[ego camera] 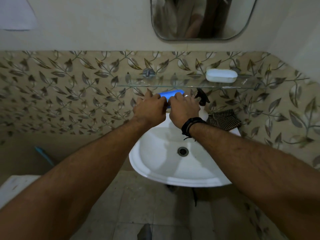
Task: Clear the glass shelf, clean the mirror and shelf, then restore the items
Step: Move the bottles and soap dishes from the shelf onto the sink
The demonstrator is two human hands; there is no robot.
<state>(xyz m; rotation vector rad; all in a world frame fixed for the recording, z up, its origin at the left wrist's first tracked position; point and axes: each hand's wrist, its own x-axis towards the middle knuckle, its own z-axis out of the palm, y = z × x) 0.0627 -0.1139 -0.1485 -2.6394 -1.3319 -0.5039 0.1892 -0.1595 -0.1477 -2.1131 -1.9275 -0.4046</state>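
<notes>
A glass shelf (166, 83) is fixed to the leaf-patterned tiles under a rounded mirror (202, 18). On its right end rests a white soap case (221, 75). Just below the shelf's front edge, my left hand (149, 108) and my right hand (183, 108) both grip a blue soap case (171, 94), one on each side; most of it is hidden by my fingers. A spray bottle (202, 98) with a black trigger head stands on the basin's back ledge beside my right hand. A checked cloth (225, 119) lies to its right.
A white wash basin (173, 163) with a metal drain sits under my arms. A metal shelf bracket (148, 72) sticks out from the tiles. A blue handle (44, 155) leans low at the left. A white object (17, 186) stands at the bottom left.
</notes>
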